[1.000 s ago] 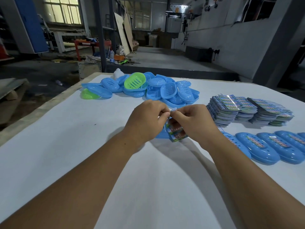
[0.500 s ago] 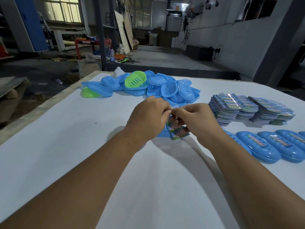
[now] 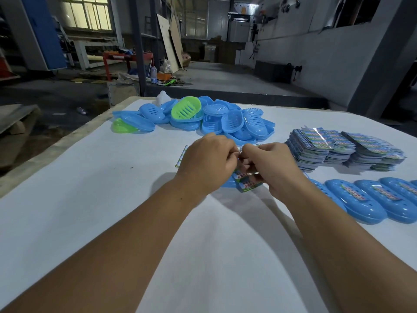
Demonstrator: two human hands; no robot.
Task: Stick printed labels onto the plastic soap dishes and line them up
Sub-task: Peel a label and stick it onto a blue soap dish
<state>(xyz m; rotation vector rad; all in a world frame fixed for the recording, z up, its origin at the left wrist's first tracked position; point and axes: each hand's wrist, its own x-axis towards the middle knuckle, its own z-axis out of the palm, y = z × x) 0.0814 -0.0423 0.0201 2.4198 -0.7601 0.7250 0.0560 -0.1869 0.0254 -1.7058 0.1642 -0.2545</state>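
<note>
Fingertips of left hand point(image 3: 206, 163) & right hand point(image 3: 269, 168) meet mid-frame, pinched shut on a printed label point(image 3: 247, 182), prob. peeling its backing. Blue soap dish point(image 3: 228, 182) sits just under, mostly hidden; peel slowly, then centre label before pressing. Finished dishes point(image 3: 361, 201) line right edge of worktop point(image 3: 112, 199).

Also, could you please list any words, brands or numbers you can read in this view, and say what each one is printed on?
No text here can be read for certain.
Label between the left hand and right hand: the label shows red print on green, too blurred to read.
Labelled blue soap dishes: same print, too small.
Stacks of labels: glare and blur, unreadable.
Label strip behind the left hand: mostly hidden.
</note>
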